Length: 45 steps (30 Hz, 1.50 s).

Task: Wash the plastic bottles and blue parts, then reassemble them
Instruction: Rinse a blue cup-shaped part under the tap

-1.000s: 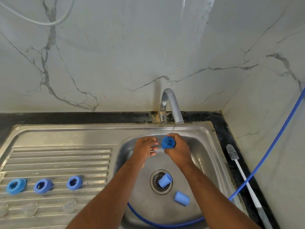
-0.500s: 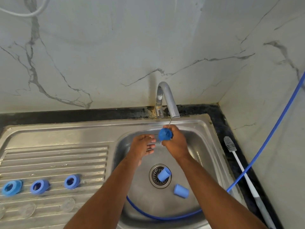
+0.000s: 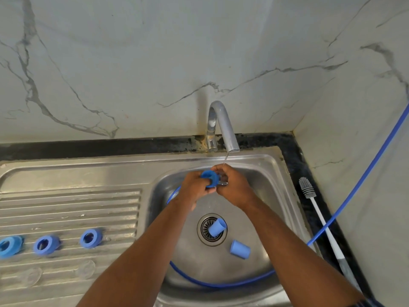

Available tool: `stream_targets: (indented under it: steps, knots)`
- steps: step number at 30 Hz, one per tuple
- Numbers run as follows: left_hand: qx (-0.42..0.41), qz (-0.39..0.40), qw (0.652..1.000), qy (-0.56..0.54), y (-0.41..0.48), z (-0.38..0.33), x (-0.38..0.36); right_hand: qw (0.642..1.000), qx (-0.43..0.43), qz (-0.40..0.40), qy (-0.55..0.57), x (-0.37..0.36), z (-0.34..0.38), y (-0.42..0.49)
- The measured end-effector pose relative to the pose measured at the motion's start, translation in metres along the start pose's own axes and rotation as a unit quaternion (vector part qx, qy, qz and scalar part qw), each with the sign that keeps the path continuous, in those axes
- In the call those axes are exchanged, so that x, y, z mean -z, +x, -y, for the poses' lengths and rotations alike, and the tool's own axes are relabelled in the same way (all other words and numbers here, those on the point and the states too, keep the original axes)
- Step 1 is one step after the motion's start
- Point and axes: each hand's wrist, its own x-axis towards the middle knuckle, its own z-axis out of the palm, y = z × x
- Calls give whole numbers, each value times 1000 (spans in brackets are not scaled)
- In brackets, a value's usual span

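Observation:
My left hand (image 3: pixel 194 188) grips a blue ring-shaped part (image 3: pixel 209 178) over the sink basin (image 3: pixel 267 173). My right hand (image 3: pixel 233 188) meets it from the right, fingers curled against the part, under a thin stream from the tap (image 3: pixel 223 125). Two light blue cylinders lie in the basin, one (image 3: pixel 217 227) on the drain and one (image 3: pixel 240 249) to its right. Three blue rings (image 3: pixel 8 245) (image 3: pixel 46 244) (image 3: pixel 90 238) sit in a row on the drainboard. Faint clear pieces (image 3: pixel 85 265) lie in front of them.
A blue hose (image 3: pixel 221 284) curls through the basin and runs up to the right along the wall. A white bottle brush (image 3: pixel 318 218) with a grey head lies on the dark counter strip right of the sink. Marble walls close the back and right.
The blue part has passed from my right hand into my left hand's grip, and both hands have closed together under the tap. The view has shifted slightly.

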Motion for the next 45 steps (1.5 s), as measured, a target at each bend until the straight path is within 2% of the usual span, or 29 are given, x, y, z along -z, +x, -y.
stream_targets:
  steps: [2,4,6,8,10,11,13,16,20,23,25,27,29,31,34,39,45]
  knots:
    - [18,-34,999,28,5,-1,0,1000,-4,21,14,4,-3,-2]
    - [-5,-19,997,81,9,1,1,999,-26,9,41,6,-6,-4]
    - [-31,-30,989,142,11,1,2,988,-78,18,134,8,-8,-6]
    - [-79,-49,965,246,21,4,4,964,-133,51,225,10,-6,-7]
    - [-102,-38,940,324,23,5,7,955,-166,47,242,12,-2,-7]
    - [-95,-18,940,327,23,5,6,955,-175,34,239,13,-2,-5]
    - [-66,18,959,276,21,5,6,951,-177,8,255,15,-2,0]
    - [-31,23,989,142,19,0,2,936,-138,-12,323,20,-2,5]
    - [18,15,999,31,22,-2,2,938,-102,-17,331,23,3,6]
    - [17,27,999,10,22,-1,-1,913,-94,-25,397,22,4,5]
    - [-14,11,1000,15,21,0,-2,898,-102,-47,426,21,5,4]
    - [-62,-7,998,31,21,0,-3,915,-140,-58,375,18,6,5]
    - [-107,-14,993,54,23,0,-2,927,-193,-10,321,15,5,4]
    - [-123,-12,990,72,23,1,2,918,-218,32,329,14,3,2]
    - [-83,-1,996,38,19,3,9,916,-187,34,353,16,1,0]
    - [-1,0,1000,-16,16,8,10,952,-134,10,275,10,7,0]
    - [-54,68,991,-98,8,-1,2,903,-113,-78,406,14,10,5]
